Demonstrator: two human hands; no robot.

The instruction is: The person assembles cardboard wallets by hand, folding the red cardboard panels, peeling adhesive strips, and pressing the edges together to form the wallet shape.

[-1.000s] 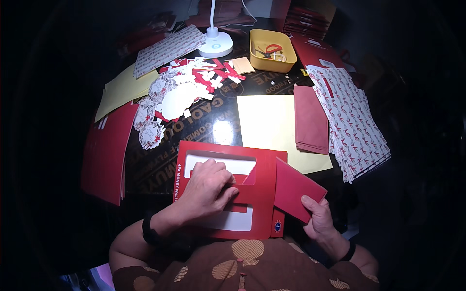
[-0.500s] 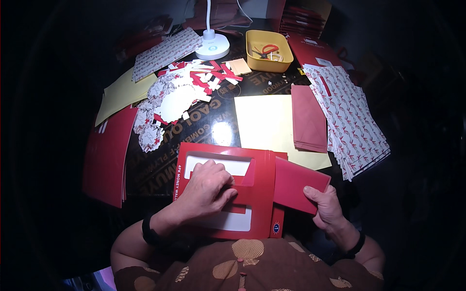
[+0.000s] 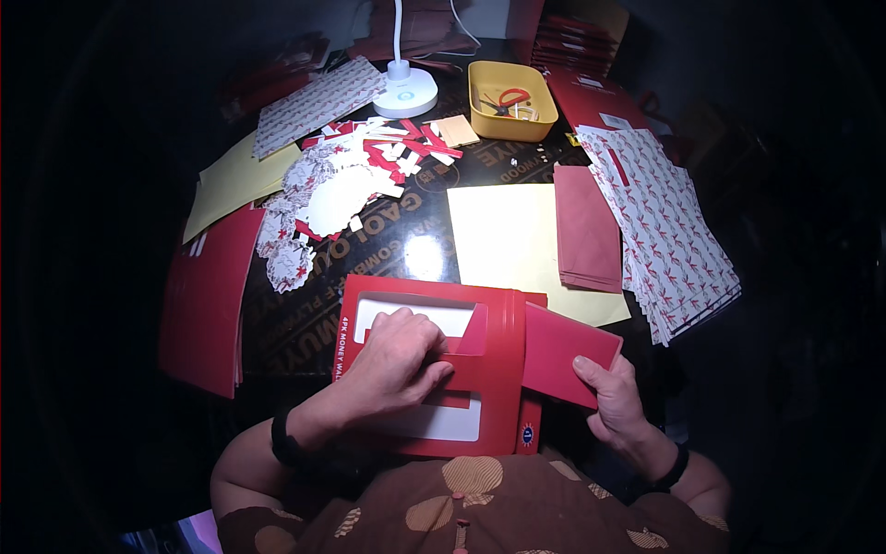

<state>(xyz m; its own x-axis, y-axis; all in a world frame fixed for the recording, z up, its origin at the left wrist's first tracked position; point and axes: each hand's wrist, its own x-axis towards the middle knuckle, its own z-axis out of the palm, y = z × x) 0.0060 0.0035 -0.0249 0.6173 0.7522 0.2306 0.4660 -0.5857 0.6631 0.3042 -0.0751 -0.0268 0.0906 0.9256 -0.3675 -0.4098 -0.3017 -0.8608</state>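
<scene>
1. Red envelope (image 3: 568, 354) — thin card, judged light and easily creased; pinched at its lower corner by the right hand (image 3: 616, 406), half inside the box.
2. Red window box (image 3: 434, 369) — stiff carton at the worktop's (image 3: 305, 314) near edge, pressed flat by the left hand (image 3: 392, 365), its grip closed on the front panel.

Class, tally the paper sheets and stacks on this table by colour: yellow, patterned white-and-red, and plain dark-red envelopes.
Yellow sheets: 2
Patterned white-and-red stacks: 2
Dark-red envelope stacks: 1
Total: 5
</scene>
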